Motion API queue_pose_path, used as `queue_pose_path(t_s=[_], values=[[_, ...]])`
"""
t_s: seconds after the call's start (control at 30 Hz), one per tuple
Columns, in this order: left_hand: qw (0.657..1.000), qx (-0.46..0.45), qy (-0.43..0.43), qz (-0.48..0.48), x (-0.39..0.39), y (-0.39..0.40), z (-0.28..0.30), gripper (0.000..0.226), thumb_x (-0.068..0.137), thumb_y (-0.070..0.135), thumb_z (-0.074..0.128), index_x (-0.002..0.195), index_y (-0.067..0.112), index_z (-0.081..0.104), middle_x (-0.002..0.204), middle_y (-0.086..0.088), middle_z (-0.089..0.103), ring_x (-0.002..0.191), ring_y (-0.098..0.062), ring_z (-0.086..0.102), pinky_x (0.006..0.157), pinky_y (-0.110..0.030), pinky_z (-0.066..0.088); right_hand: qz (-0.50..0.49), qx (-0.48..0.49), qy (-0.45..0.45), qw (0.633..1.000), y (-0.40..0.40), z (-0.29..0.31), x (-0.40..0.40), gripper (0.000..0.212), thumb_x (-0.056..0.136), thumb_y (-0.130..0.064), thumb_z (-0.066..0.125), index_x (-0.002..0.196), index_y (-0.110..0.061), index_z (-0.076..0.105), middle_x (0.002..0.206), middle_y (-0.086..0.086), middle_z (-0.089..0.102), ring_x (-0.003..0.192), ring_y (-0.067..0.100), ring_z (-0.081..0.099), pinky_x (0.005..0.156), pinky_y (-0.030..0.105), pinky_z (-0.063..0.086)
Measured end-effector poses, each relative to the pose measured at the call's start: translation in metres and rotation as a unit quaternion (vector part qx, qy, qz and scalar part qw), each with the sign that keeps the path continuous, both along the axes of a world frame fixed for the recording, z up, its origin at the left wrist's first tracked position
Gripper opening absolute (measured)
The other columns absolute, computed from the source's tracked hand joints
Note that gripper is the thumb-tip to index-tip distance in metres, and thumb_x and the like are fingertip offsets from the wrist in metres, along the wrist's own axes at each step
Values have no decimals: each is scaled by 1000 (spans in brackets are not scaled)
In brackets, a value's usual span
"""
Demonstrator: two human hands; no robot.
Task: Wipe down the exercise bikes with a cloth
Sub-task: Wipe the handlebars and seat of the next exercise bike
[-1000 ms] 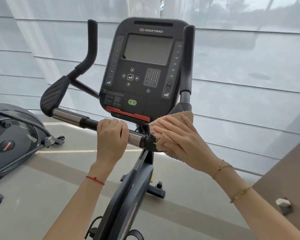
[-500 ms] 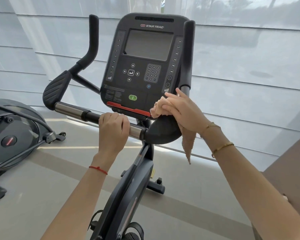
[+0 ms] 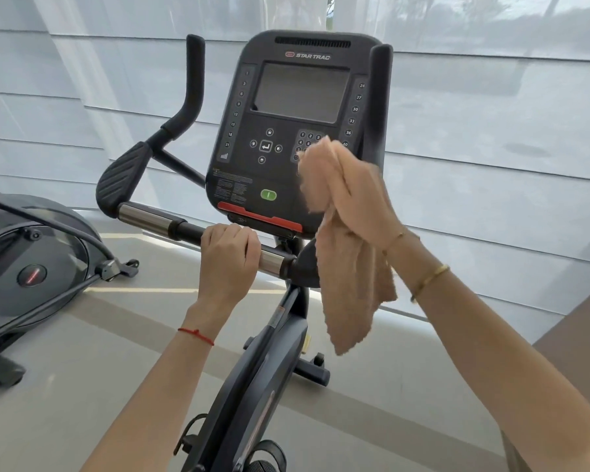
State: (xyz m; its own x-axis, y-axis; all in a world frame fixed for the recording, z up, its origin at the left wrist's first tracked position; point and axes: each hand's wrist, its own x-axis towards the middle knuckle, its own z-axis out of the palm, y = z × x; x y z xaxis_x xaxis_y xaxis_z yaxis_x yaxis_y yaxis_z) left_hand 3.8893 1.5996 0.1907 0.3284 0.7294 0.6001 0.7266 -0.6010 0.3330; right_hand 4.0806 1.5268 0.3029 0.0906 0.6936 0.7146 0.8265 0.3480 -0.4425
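I judge I'm in the middle of the job on this exercise bike (image 3: 252, 386), with plenty left. My right hand (image 3: 361, 202) has the cloth (image 3: 351, 284) bunched in a closed grip, fingers wrapped round its upper part, and it is up in front of the lower right of the console (image 3: 297, 131), over the number keypad (image 3: 307, 141). Whether the cloth presses on the panel or hangs just in front of it I cannot tell; the hand is a little blurred. My left hand (image 3: 229, 257) is curled tight around the horizontal handlebar (image 3: 171, 224), fingers fully closed over it, just left of the centre post.

Nothing here shows which surfaces are already clean. The screen (image 3: 300, 92), the upright horns of the handlebar, the ribbed elbow pad (image 3: 123, 175) on the left, the frame and the pedals (image 3: 266, 461) near me all look the same dull, dry black. A second machine (image 3: 31, 264) sits on the floor at the far left, so I'd guess that one waits too.

The cloth is a pale peach, soft and nubbly, with frayed edges; most of it hangs limp below my wrist in a loose fold. The console is hard matte plastic with a smooth dark screen, a green button (image 3: 268, 194) and a red strip along its lower edge. The bar under my left hand alternates shiny brushed metal with black rubbery grip. The floor is smooth and pale.
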Motion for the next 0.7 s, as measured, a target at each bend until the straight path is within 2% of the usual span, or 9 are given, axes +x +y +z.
queue_pose_path(t_s=[0.07,0.13,0.23,0.3,0.37,0.43,0.5,0.6,0.7], values=[[1000,3,3,3,0,0,0,33,97,27,26,73,17,45,71,2,45,75,-18,42,87,-36,38,32,20,12,999,17,26,2,33,104,-33,36,100,-5,53,85,4,61,74,18,58,69,41,49],[1000,9,7,9,0,0,0,32,97,26,26,72,17,44,70,3,44,74,-18,41,86,-36,38,53,18,-72,996,30,38,8,25,105,-29,36,107,-12,55,100,1,60,90,19,55,84,39,46],[999,27,17,9,0,0,1,30,95,25,23,73,18,41,70,3,40,73,-16,35,83,-36,37,53,-57,-260,963,20,17,22,31,102,-46,35,113,-28,58,110,-2,55,97,19,46,93,38,38],[999,32,15,6,0,0,1,29,95,26,22,73,19,40,71,4,40,74,-16,34,83,-36,37,37,-102,-324,940,-4,-8,29,41,95,-62,40,115,-32,60,111,-7,52,102,17,43,95,39,36],[1000,28,9,5,1,0,0,31,95,29,21,74,19,41,72,4,42,75,-15,37,86,-36,37,15,-101,-369,924,-24,-30,34,49,89,-70,44,119,-34,61,120,-9,53,115,19,42,103,42,33],[1000,21,3,3,1,2,-2,33,96,30,22,75,19,44,73,4,44,76,-16,40,89,-36,37,-2,-98,-369,924,-32,-41,38,51,91,-67,44,125,-33,59,131,-6,51,128,25,38,111,46,27],[1000,20,7,4,0,4,-4,33,97,28,24,75,17,47,73,3,45,76,-18,41,90,-37,37,-2,-79,-355,932,-31,-45,40,41,96,-57,44,122,-31,61,133,-4,52,129,28,39,114,49,24],[1000,21,16,1,-1,4,-4,33,96,27,25,76,16,49,73,2,47,76,-18,41,88,-36,37,-5,-62,-346,936,-18,-41,49,28,100,-46,44,109,-30,65,124,-4,56,117,26,44,103,41,32],[1000,21,17,0,-1,1,1,35,95,27,23,74,15,49,72,1,47,76,-17,40,86,-36,37,-66,-87,-274,955,1,-22,74,32,99,-47,39,106,-29,65,116,-3,54,104,29,46,92,48,39]])
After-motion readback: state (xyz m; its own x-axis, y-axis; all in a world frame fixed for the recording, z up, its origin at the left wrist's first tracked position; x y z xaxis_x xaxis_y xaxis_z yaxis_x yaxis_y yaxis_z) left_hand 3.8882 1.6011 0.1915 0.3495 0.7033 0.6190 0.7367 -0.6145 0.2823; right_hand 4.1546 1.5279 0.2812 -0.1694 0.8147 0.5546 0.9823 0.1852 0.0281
